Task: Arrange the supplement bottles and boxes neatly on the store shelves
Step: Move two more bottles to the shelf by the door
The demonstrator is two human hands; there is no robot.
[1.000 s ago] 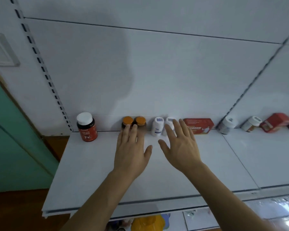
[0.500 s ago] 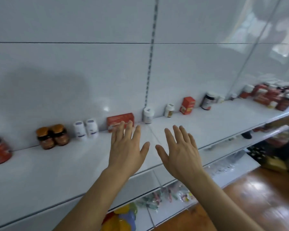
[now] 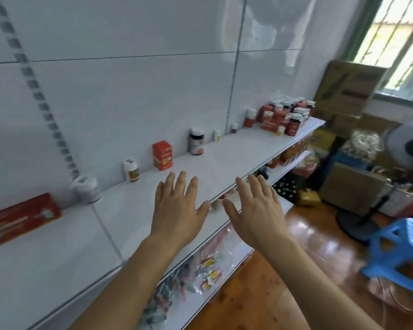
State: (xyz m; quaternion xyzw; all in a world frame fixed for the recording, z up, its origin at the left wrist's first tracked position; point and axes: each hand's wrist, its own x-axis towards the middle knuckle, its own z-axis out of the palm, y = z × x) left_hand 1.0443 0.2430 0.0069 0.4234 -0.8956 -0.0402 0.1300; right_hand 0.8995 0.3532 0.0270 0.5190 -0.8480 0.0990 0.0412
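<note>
From the head camera, both hands hover side by side over the front part of the white shelf [image 3: 224,160]. The left hand [image 3: 177,210] is spread flat, fingers straight, holding nothing; the right hand [image 3: 255,210] is likewise released, fingers straight and slightly fanned, reaching past the shelf's front edge. Neither touches any product.

Along the back wall of the shelf, single items stand spaced out in a line: a flat red box [image 3: 22,217] lying at the far left, a white jar [image 3: 86,189] beside the upright rail, a small white bottle [image 3: 131,170], an upright red box [image 3: 162,155], a dark bottle [image 3: 197,141] with a pale label, then two tiny bottles farther along, too small to make out. These look already set in place, well apart from one another.

At the far right end of the shelf a crowded cluster of bottles and boxes [image 3: 284,115] sits bunched together, not in a row. That group seems to be the stock left to sort, so the job looks partly done: a sparse row is laid out, and most of the goods remain heaped. The hands are well apart from that cluster.

Below, a lower shelf [image 3: 200,298] holds packets in clear wrapping. Cardboard cartons [image 3: 348,89], a fan [image 3: 410,144] and a blue stool [image 3: 396,256] stand on the wooden floor to the right.
</note>
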